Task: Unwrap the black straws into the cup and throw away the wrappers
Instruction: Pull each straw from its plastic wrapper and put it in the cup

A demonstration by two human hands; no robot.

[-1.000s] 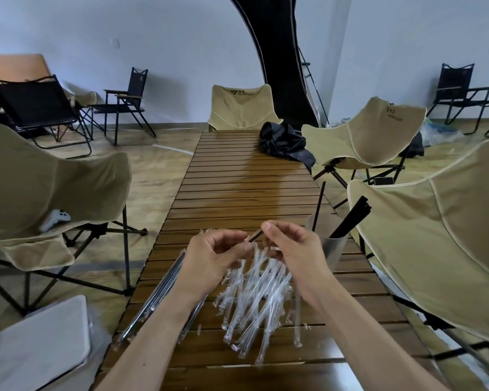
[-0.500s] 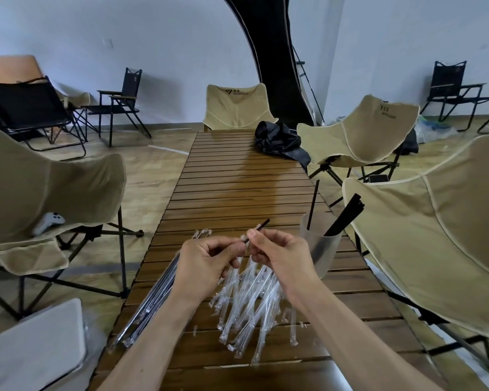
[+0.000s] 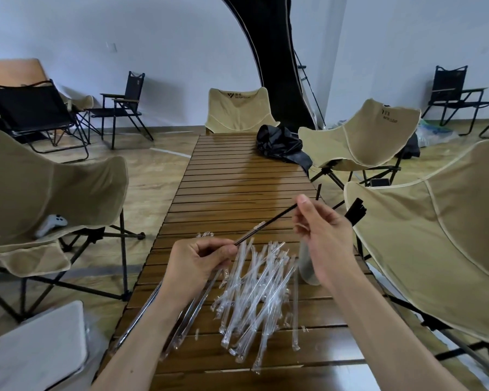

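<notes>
Black straw (image 3: 268, 224) now drawn further out, both hands pinching it, right (image 3: 319, 232), left (image 3: 201, 261), chair (image 3: 239, 108) reads "WATER CLEAR"

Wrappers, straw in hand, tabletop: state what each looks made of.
Wrappers: thin clear plastic film, probably; see-through, glinting, crinkled ends.
Straw: matte black, rigid; plastic or paper, unclear.
Tabletop: brown slats with grain and sheen; looks like varnished wood or wood-look finish.

Left hand (image 3: 201, 261) sits low, fingers curled tight in a pinch (thumb on top). Right hand (image 3: 319, 230) is raised higher, fingertips pinching, forearm stretched out.
</notes>
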